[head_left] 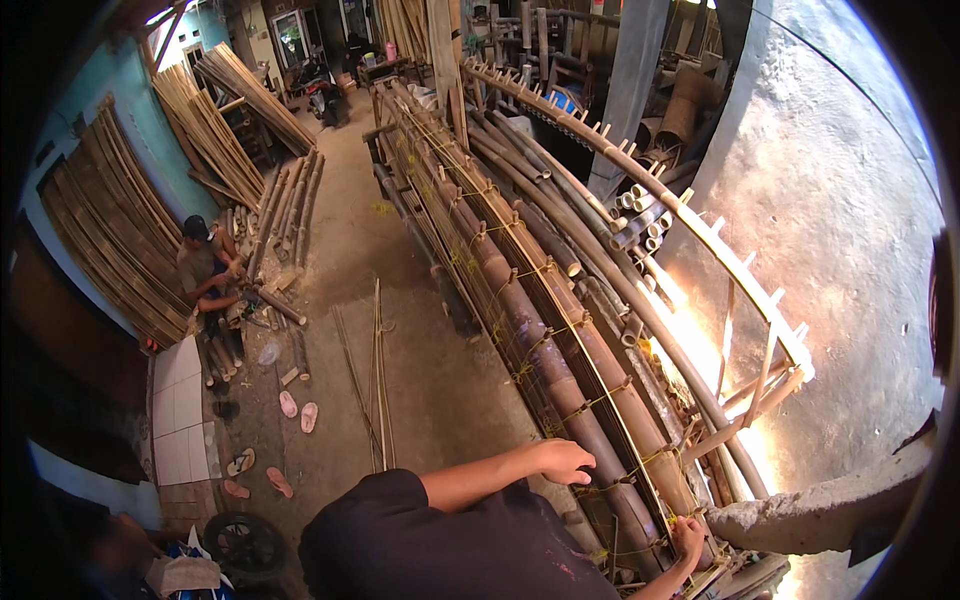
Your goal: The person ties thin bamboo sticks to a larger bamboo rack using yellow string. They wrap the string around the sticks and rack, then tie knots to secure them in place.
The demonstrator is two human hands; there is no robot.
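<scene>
Left hand (pixel 563 461) lies curled over the bamboo frame (pixel 520 300), gripping nothing clearly; right hand (pixel 688 538) pinches yellow twine (pixel 655 458) near its end

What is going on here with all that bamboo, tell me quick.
A person in a dark shirt leans over a long rack of bamboo poles bound with yellowish cord. The left hand rests on a thick pole near the close end; the right hand is at the cord ties lower down, fingers on the knot. Whether either hand grips is unclear. Across the concrete floor, another person sits working among cut bamboo pieces, with sandals lying nearby.
</scene>
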